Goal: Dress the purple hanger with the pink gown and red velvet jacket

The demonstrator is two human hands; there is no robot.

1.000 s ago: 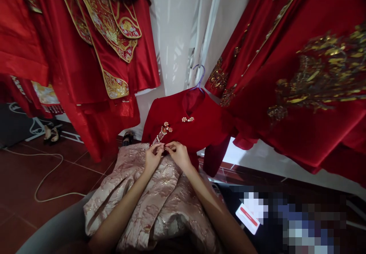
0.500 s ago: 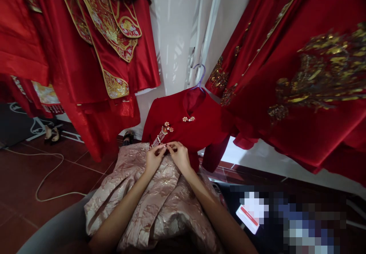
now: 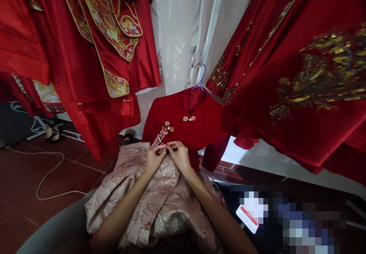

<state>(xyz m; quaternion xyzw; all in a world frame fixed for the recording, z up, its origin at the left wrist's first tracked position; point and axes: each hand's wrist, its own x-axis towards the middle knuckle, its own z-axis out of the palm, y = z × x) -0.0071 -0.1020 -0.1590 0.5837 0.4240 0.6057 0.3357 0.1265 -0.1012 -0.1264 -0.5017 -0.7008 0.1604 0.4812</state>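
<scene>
My left hand (image 3: pixel 154 159) and my right hand (image 3: pixel 180 155) meet at the front of a red dress (image 3: pixel 168 109), fingertips pinched close together. What they pinch is too small to make out. Just above my left fingers, a beaded tassel ornament (image 3: pixel 162 134) hangs on the dress's front. Two pearl flower fasteners (image 3: pixel 189 119) sit below its collar. The dress hangs from a purple hanger (image 3: pixel 201 77). Under my wrists, a pink brocade cloth (image 3: pixel 143 208) with a shiny pattern covers my lap.
Embroidered red garments (image 3: pixel 120 40) hang at the left, and a red gown with gold sequins (image 3: pixel 328 71) at the right. Black heeled shoes (image 3: pixel 53 132) and a pale cable (image 3: pixel 61 162) are on the tiled floor. A lit phone screen (image 3: pixel 248 217) shows at lower right.
</scene>
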